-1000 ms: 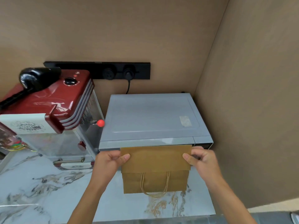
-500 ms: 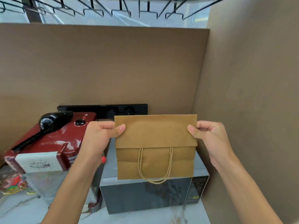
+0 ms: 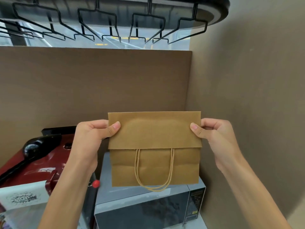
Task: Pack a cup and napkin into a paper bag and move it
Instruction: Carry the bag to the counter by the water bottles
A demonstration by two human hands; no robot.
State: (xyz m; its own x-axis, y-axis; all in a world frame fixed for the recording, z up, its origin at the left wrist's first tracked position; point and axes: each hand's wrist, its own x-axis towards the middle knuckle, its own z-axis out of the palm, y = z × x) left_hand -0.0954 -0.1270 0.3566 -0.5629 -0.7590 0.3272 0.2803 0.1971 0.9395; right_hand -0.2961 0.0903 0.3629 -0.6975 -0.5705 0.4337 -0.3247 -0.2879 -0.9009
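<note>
A flat, folded brown paper bag [image 3: 155, 156] hangs in the air in front of me, its bottom flap folded down over the upper half and its twine handles dangling below. My left hand [image 3: 94, 138] pinches the bag's left edge between thumb and fingers. My right hand [image 3: 214, 134] pinches the right edge the same way. The bag is held above a grey microwave [image 3: 148, 209]. No cup or napkin is in view.
A red popcorn machine [image 3: 33, 166] with a black scoop on top stands left of the microwave. Brown cardboard walls close off the back and right. A black hanging rack [image 3: 115, 22] runs overhead. A strip of marble counter shows at the bottom right.
Both hands have lifted the folded bag from the counter in front of the microwave up to chest height. My view has tilted upward, showing the overhead rack.
</note>
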